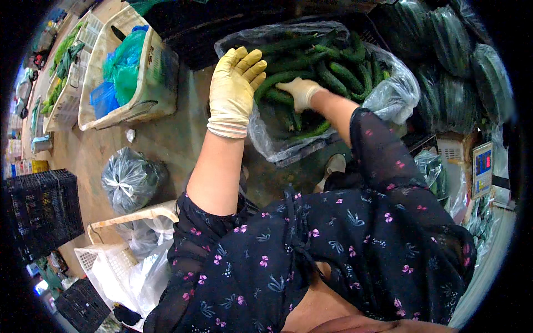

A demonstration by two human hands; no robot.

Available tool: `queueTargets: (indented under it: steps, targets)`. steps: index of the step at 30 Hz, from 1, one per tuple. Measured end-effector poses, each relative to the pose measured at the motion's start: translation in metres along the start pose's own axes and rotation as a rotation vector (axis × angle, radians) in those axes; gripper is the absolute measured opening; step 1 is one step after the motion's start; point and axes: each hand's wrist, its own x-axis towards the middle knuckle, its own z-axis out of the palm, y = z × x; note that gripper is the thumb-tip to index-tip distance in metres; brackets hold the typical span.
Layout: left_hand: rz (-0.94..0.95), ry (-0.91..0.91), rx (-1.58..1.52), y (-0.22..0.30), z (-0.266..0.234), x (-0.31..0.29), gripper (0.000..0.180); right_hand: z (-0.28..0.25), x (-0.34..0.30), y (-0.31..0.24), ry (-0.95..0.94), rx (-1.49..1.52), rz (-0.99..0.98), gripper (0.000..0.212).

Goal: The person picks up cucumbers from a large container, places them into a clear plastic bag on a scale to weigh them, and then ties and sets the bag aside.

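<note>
My left hand [237, 91], in a pale glove with yellowed fingers, is raised palm up beside the left edge of a plastic-lined crate [397, 105]. Its fingers are stretched out and hold nothing. Inside the crate lie many long dark green cucumbers [347, 77]. My right hand [302, 93], in a similar glove, reaches down among them. Its thumb and fingers straddle the end of a cucumber [276, 96] on the left side of the pile; the fingertips are partly hidden. Below my right hand, the dark crate bottom shows between a few cucumbers.
A white crate [89, 114] with green and blue bags stands at the left. Nearer are a tied dark plastic bag [130, 180], a white plastic chair [133, 215] and a black crate [41, 213]. Bagged cucumbers [449, 50] are stacked at the right, above a scale display [482, 169].
</note>
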Motion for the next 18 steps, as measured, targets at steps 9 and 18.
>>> queueTargets:
  steps: [9, 18]
  targets:
    - [-0.061, -0.077, 0.072, -0.010, 0.001, 0.002, 0.037, -0.093, -0.077, 0.047, -0.577, 0.490, 0.065, 0.093]
    - [-0.220, -0.184, 0.384, -0.057, 0.021, -0.013, 0.045, -0.019, -0.213, 0.109, -0.403, 1.908, -0.117, 0.083]
